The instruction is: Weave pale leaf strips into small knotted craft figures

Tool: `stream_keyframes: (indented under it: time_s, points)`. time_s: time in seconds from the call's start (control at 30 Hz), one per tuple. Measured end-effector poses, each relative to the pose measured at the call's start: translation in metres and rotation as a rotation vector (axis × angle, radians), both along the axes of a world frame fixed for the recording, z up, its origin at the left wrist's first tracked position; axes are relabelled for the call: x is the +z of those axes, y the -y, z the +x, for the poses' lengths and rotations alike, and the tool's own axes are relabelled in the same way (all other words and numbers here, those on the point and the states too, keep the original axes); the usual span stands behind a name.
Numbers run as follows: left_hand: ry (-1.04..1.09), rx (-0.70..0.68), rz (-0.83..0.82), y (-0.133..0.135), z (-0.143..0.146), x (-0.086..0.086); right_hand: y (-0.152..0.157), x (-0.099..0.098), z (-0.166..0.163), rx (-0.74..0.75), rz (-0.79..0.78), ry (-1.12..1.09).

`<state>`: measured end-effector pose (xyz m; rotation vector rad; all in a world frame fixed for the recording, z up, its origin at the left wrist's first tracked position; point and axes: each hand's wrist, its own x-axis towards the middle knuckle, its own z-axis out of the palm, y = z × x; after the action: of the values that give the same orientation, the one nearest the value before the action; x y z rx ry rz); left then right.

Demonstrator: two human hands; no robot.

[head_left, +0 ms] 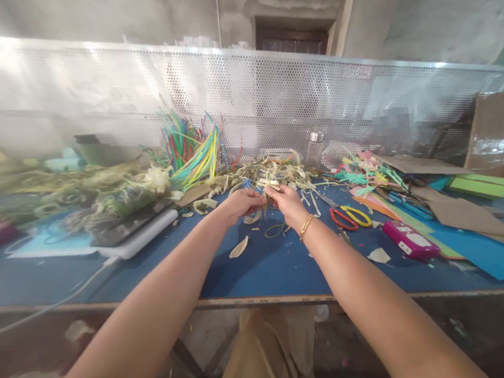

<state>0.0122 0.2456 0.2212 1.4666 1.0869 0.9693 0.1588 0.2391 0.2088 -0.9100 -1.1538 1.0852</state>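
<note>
My left hand (242, 204) and my right hand (286, 202) meet above the middle of the blue table, fingers pinched close together. A small pale cream piece (270, 183), perhaps dried husk, sticks up from the fingers of my right hand. What the left fingertips hold is too small to make out. Just beyond lies a heap of dried, husk-like strips (288, 169). A loose pale husk piece (239, 248) rests on the table nearer to me. To the right of my right hand lie scissors (350, 217) with one red and one yellow handle loop.
Colourful pipe-cleaner-like stems (193, 153) stand behind on the left. A white power bank-like slab (139, 235) with a cable lies left. On the right are a magenta packet (410, 239), blue paper (482, 251) and cardboard (482, 214). A bottle (315, 148) stands by the perforated metal screen (291, 93).
</note>
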Motion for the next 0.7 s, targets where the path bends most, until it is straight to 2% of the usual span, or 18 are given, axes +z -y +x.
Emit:
stream_keyframes:
  time_s: [0.27, 0.7]
  points:
    - [-0.012, 0.083, 0.002, 0.0017, -0.0025, 0.0050, -0.0046, -0.0038, 0.0010, 0.023, -0.037, 0.038]
    - [-0.004, 0.071, -0.032, 0.0039, -0.0036, 0.0075, -0.0080, -0.0036, 0.0022, -0.029, 0.019, 0.115]
